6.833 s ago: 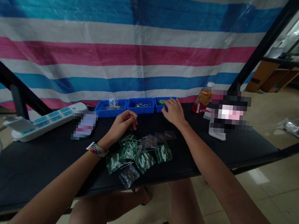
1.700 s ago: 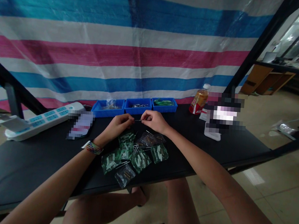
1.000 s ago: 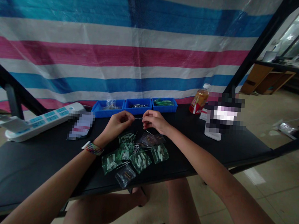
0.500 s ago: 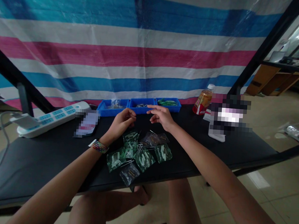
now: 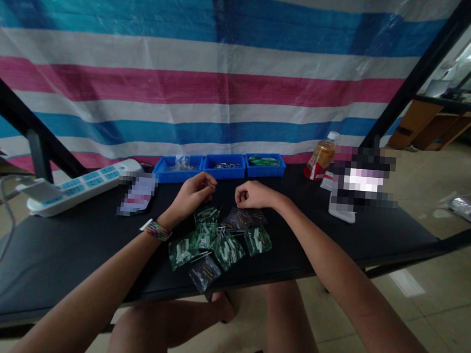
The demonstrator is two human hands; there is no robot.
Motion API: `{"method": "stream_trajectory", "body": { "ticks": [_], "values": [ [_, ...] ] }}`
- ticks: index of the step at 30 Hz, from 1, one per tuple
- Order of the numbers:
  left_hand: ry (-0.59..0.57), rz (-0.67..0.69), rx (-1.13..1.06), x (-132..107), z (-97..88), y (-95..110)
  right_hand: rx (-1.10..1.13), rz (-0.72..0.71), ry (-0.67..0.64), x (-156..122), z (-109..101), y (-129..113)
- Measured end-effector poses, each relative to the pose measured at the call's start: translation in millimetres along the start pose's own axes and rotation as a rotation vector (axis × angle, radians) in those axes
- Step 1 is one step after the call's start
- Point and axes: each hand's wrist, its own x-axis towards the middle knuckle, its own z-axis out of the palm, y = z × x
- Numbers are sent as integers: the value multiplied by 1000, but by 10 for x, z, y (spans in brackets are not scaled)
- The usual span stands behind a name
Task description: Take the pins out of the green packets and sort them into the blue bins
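Observation:
My left hand (image 5: 194,190) rests at the left of the pile, fingers curled in and thumb close to them. Whether it holds anything small is hidden. My right hand (image 5: 257,194) is bent down with closed fingers at the back edge of the pile, just above a dark clear packet (image 5: 239,218). What its fingertips pinch, if anything, is too small to make out. Between my forearms lie several small green packets (image 5: 228,250) with pale plugs inside. Loose screws (image 5: 201,257) are scattered among them. Nearest to me is another clear packet (image 5: 205,273) with brass-coloured pieces.
Three joined blue bins stand at the back: a left bin (image 5: 162,177) with clear bags, a middle bin (image 5: 231,173) with screws, a right bin (image 5: 265,172) with green packets. A power strip (image 5: 92,182) and phone (image 5: 139,193) lie left; a drink bottle (image 5: 320,159) stands right.
My right hand has drawn back from near the middle bin toward the pile, and its outstretched fingers have curled closed. My left hand has stayed nearly still.

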Motion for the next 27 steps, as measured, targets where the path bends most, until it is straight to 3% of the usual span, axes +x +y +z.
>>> {"method": "stream_trajectory", "body": {
  "ticks": [11, 19, 27],
  "values": [
    [-19, -4, 25, 3, 12, 38, 2, -54, 121, 0, 33, -22],
    [-79, -23, 21, 6, 8, 19, 616, -72, 325, 93, 131, -103],
    [-98, -27, 53, 8, 9, 38, 706, -87, 388, 124, 261, -121]
  ]
}}
